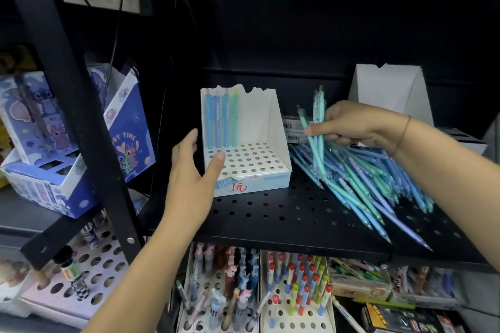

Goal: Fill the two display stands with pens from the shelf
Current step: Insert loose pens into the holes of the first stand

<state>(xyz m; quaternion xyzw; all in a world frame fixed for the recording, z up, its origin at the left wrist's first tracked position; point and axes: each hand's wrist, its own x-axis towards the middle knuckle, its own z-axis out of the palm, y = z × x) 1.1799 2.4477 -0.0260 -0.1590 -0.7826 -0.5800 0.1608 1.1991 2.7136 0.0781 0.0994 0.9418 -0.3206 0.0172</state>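
Observation:
A white display stand (273, 127) with a perforated base sits on the black shelf (284, 219). Several blue and green pens (221, 119) stand in its back row at the left. My left hand (194, 167) grips the stand's left front corner, thumb on the hole plate. My right hand (349, 127) holds a small bunch of teal pens (316, 140) upright above a loose pile of blue and green pens (373, 184) lying on the shelf to the right. A second white stand (389, 92) stands at the back right, turned away.
A black upright post (81, 105) rises at the left, with blue cartoon-printed boxes (127, 127) beyond it. Below the shelf are pen stands (295, 292) full of novelty pens and boxes (405, 316) of stationery.

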